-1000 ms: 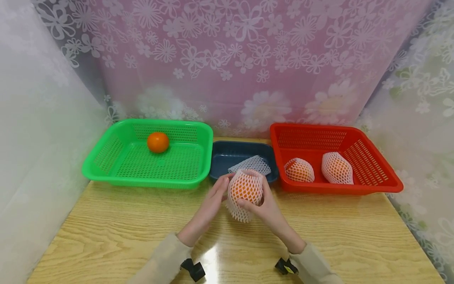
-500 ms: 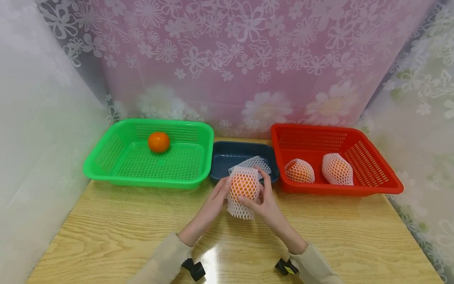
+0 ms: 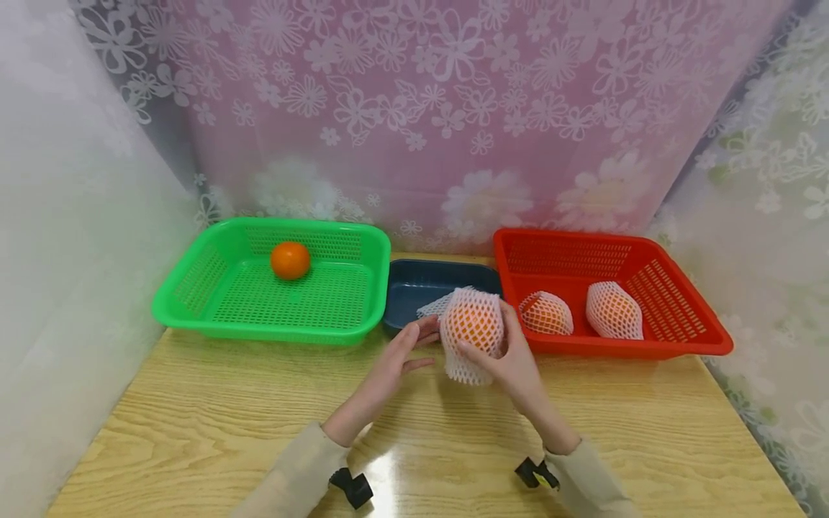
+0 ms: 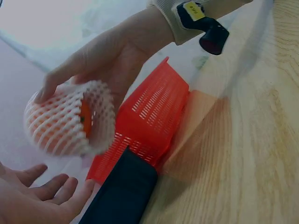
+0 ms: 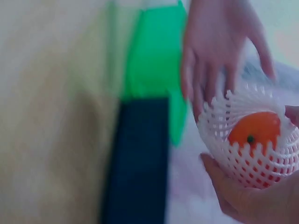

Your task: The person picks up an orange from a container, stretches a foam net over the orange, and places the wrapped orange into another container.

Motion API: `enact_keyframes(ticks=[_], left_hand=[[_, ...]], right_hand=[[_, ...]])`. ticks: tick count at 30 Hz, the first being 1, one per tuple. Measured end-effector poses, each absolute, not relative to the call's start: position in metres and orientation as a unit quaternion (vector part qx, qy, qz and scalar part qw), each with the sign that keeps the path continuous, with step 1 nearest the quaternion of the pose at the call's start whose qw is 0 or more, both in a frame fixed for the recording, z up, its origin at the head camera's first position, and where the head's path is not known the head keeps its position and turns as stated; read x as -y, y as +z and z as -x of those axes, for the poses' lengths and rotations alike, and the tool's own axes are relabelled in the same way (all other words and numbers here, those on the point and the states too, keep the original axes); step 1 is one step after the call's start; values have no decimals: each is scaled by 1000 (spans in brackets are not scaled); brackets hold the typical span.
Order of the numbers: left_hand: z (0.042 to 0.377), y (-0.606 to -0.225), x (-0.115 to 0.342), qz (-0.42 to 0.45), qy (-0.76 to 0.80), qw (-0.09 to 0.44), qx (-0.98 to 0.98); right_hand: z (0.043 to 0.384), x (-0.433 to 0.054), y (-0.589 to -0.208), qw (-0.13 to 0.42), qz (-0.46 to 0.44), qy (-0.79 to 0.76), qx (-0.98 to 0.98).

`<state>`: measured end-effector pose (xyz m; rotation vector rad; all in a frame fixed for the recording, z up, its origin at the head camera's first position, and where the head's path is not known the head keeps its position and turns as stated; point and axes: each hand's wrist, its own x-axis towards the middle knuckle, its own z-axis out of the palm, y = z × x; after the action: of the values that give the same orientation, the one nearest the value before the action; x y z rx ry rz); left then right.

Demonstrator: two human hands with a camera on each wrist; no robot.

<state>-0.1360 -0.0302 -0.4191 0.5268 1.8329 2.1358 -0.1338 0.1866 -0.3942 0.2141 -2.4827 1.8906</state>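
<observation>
My right hand (image 3: pixel 514 363) holds an orange (image 3: pixel 474 324) wrapped in a white foam net sleeve, above the table in front of the blue tray. In the right wrist view the sleeve's (image 5: pixel 219 123) end gapes, and the orange's (image 5: pixel 254 130) green stem spot shows inside. Fingers and thumb of the right hand (image 4: pixel 110 60) curl round the sleeve in the left wrist view. To the left of the fruit, my left hand (image 3: pixel 388 367) has its fingers extended and grips nothing. A small gap separates the left hand (image 4: pixel 37 196) from the sleeve in the left wrist view.
A green basket (image 3: pixel 259 334) at left holds one bare orange (image 3: pixel 290 260). The red basket (image 3: pixel 622 345) at right holds two net-wrapped oranges. Between them stands a dark blue tray (image 3: pixel 414 267) with an empty foam net (image 3: pixel 432 308), partly hidden. Wooden table (image 3: pixel 259 403) lies in front.
The wrapped orange has moved right and slightly away from me in my right hand. My left hand has come off it, with its fingers now spread apart.
</observation>
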Motion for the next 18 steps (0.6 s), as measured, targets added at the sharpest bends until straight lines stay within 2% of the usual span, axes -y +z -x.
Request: enact_keyframes(ticks=[6,9,12,15,18], left_hand=[[137,-413,37,-172,753,107,-626],[137,-411,40,-169,751,104,-630],[136,-411,42,-169,749,110,-631],[136,-412,43,-170,749,112,-631],[136,-412,43,-172,750,110,-630]], right_hand=[[157,-238,-363,110,-41,544,831],[171,-267,-360,173,-31,459,871],[183,-296,-363,208,-16,380,901],[193,-320,-365,201,5,316,927],[199,-337,-368,152,21,266,952]])
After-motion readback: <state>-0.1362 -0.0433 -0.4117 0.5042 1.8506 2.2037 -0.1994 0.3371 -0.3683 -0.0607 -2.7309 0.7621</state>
